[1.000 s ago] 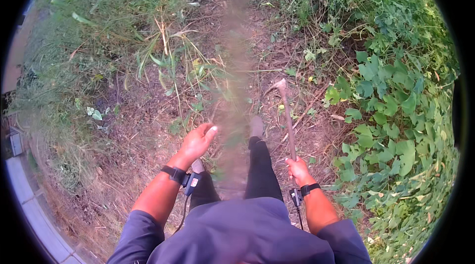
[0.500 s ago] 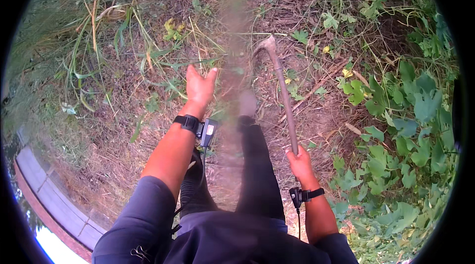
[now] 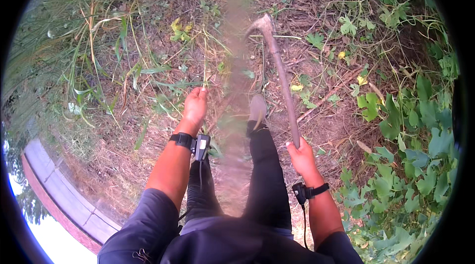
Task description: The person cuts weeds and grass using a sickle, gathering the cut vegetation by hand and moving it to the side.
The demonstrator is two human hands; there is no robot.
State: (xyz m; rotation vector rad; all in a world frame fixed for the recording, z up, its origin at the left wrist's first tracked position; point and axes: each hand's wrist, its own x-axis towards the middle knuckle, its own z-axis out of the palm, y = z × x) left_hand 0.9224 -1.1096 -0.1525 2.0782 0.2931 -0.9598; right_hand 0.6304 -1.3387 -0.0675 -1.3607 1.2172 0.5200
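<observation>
My right hand [image 3: 303, 156] is closed round the lower end of a sickle's wooden handle. The sickle [image 3: 283, 78] points away from me over the ground, and its hooked head curves to the left; a blurred vertical streak partly hides the blade. To the left, my left hand [image 3: 196, 105] has its fingers and thumb pinched together on a thin weed stem [image 3: 205, 68] that runs up away from the fingertips. Long green grass blades [image 3: 157, 70] lie just beyond this hand. A strapped device sits on each wrist.
Broad-leaved green vines [image 3: 420, 150] crowd the right side. Tall grass [image 3: 84, 61] grows at the left. A paved strip with a reddish edge [image 3: 59, 180] curves along the lower left. My shoe [image 3: 258, 108] stands on litter-strewn soil between my hands.
My left hand has gone from spread fingers to a pinch on the stem, drawing slightly nearer to me. The sickle's head has shifted a little farther away, still held in my right hand.
</observation>
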